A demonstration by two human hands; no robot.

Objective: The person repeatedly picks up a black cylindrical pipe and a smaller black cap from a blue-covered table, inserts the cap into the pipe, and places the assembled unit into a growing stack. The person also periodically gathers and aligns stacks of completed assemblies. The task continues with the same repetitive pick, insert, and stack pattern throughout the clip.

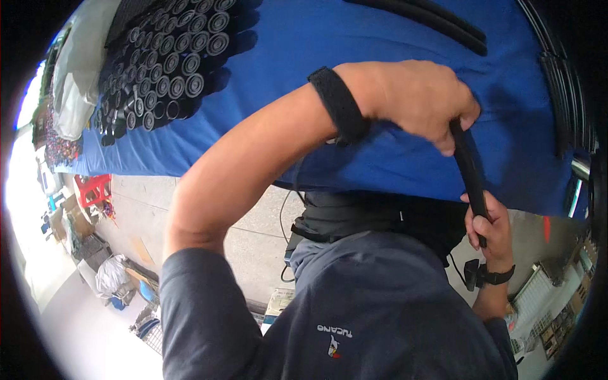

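Note:
A slim, matt black tube-like piece point(469, 168) slants between my two hands, over the front right part of the blue cloth-covered table point(272, 69). My left hand point(421, 101) reaches across from the left, its fingers closed round the far end of the piece. Lower down, my right hand point(493, 227) grips the near end, the thumb lying against it by the table's front edge. Whether the piece is hollow, I cannot tell. A black band point(339, 101) circles my left wrist, and a black strap point(497, 275) is on the right one.
Several black cylinders with ringed round ends point(168, 63) are piled at the far left of the table. Long black tubes point(437, 22) lie at the back, and thin black rods point(563, 101) along the right edge. A red stool point(94, 190) stands on the floor at left.

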